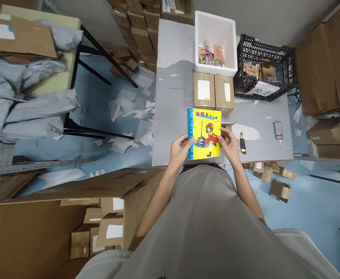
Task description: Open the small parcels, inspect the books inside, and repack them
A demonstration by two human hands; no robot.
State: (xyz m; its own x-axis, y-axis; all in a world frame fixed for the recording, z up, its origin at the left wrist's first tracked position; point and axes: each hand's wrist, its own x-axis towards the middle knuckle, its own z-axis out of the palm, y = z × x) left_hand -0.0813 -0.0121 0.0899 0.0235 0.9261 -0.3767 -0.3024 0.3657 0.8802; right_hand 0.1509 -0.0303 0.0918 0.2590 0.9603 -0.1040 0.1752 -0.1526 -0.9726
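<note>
A yellow children's book (200,133) with a blue spine strip and a cartoon figure in red faces up between my two hands, near the table's front edge. My left hand (181,149) grips its lower left side, thumb on the cover. On the other side, my right hand (229,144) pinches the right edge, thumb on top and fingers behind. Partly hidden behind the book is a small brown box (227,127). To the right of my right hand lies a yellow and black utility knife (242,143).
Two taped cartons (205,90) stand before a white foam box (215,69) holding books. Right of it is a black plastic crate (264,87) with more books. A phone (278,130) on a cable lies at the right. A large open carton (21,232) with boxes stands lower left.
</note>
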